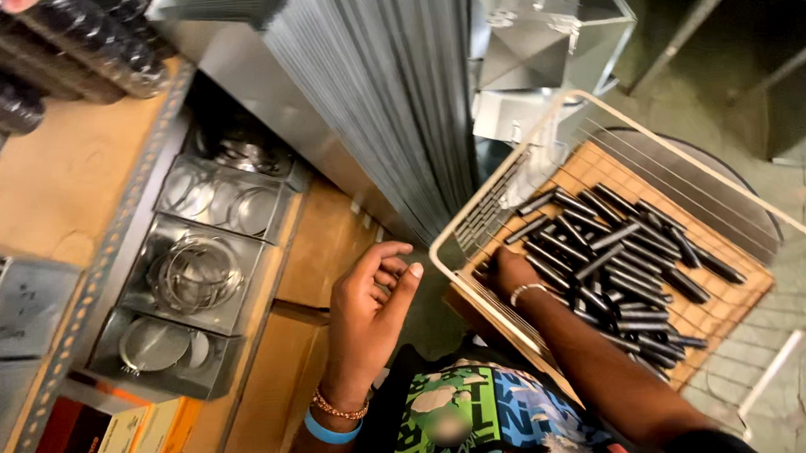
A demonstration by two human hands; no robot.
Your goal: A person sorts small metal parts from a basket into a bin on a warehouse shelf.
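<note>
Your left hand [370,300] sits nearest the lens, palm up, fingers loosely curled, holding nothing, hovering over the brown cartons [273,396] beside the shelf. Your right hand [512,274] is down inside the white wire basket [478,214], at its near left corner, touching the heap of dark metal rods [627,258]; fingers are buried among them, so I can't tell whether they've closed on one. Rods lie loose and criss-crossed on a woven mat. Risk: pulling one from under the heap could drag neighbours over the low rim. Stacked grey metal sheets [384,86] stand just beside the basket; your forearm could catch an edge.
</note>
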